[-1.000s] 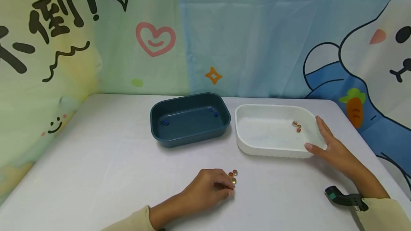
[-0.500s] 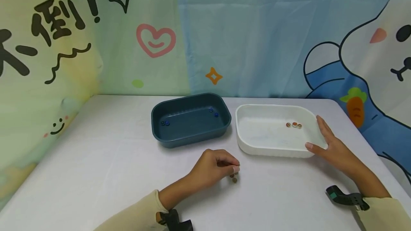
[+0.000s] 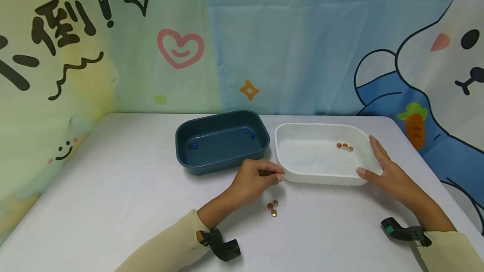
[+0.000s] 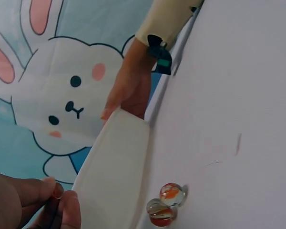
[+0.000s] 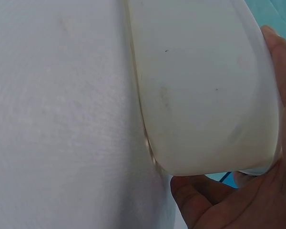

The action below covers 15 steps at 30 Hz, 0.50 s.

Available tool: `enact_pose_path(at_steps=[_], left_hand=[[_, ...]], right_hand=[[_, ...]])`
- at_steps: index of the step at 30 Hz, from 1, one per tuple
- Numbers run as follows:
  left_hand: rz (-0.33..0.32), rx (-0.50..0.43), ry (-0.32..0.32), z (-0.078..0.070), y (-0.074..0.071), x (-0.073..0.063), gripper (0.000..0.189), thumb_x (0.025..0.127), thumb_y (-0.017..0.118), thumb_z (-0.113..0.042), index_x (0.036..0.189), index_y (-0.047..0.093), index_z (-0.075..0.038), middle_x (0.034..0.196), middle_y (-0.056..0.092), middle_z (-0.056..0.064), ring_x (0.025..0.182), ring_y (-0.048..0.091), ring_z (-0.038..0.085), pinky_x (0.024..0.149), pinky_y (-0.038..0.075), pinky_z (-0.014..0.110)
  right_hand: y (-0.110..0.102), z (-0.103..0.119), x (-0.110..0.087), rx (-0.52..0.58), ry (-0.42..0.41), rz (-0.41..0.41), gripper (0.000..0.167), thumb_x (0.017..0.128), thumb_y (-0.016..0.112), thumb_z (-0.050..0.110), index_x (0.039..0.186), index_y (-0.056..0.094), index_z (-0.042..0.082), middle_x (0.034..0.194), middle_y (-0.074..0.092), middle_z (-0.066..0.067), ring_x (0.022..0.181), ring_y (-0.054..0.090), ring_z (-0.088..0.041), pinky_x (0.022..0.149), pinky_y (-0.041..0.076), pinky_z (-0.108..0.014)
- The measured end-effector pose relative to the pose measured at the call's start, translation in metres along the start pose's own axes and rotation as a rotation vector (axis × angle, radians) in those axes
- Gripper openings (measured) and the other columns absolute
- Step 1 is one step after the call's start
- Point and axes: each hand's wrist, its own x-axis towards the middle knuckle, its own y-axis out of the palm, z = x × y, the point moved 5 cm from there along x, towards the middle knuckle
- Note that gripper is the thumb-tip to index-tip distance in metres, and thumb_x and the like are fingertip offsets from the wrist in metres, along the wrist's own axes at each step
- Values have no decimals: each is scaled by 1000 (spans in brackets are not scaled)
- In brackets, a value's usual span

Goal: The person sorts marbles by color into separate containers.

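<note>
My left hand (image 3: 257, 179) is at the near-left corner of the white tray (image 3: 321, 180). Between its thumb and fingertips it pinches a small reddish glass marble (image 4: 57, 192), mostly covered by the fingers. With thumb on the front rim and fingers along the right side, my right hand (image 3: 389, 175) grips the tray's near-right corner. Inside the tray lie three orange-and-clear marbles (image 3: 345, 146). On the table in front are three more marbles, an orange one (image 3: 270, 206), a clear brownish one (image 3: 275, 203) and a yellowish one (image 3: 274, 213), close together.
A dark blue-green tray (image 3: 223, 167) stands left of the white one, with several blue marbles (image 3: 194, 145) in it. Both trays rest on a white-covered table (image 3: 132, 192). Behind rises a printed cloth backdrop (image 3: 302, 53).
My left hand has moved from beside the loose marbles up to the white tray's corner, carrying a marble. Marbles inside the white tray have rolled left into a row. The right hand stays put.
</note>
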Motion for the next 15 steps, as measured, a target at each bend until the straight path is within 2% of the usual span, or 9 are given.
enact_pose_path(at_steps=[5, 10, 12, 15], left_hand=[[-42, -18, -15, -3, 1, 10, 11, 86, 74, -5, 97, 77, -3, 95, 71, 0, 79, 63, 7, 67, 50, 19], [-54, -33, -14, -29, 3, 8, 12, 87, 71, -1, 97, 75, 4, 94, 71, 5, 77, 61, 5, 66, 48, 17], [-51, -37, -1, -34, 4, 10, 12, 87, 70, 1, 97, 74, 6, 95, 71, 8, 78, 61, 5, 66, 48, 17], [-46, -54, 27, -26, 6, 20, 13, 88, 70, 0, 99, 74, 6, 98, 70, 11, 80, 62, 7, 68, 49, 17]], right_hand=[[-1, 1, 1, -1, -10, -2, 99, 92, 62, 43, 152, -16, 31, 159, -21, -8, 138, -8, -55, 78, 19, -82], [0, 3, 1, 7, -12, 2, 98, 93, 61, 42, 153, -16, 30, 159, -21, -8, 138, -9, -54, 80, 18, -82], [0, 3, 0, 10, -12, 4, 98, 93, 61, 41, 153, -16, 29, 159, -21, -8, 138, -9, -54, 80, 18, -82], [0, 3, 0, 10, -15, 1, 99, 93, 62, 41, 153, -16, 30, 159, -21, -8, 138, -9, -55, 80, 18, -82]])
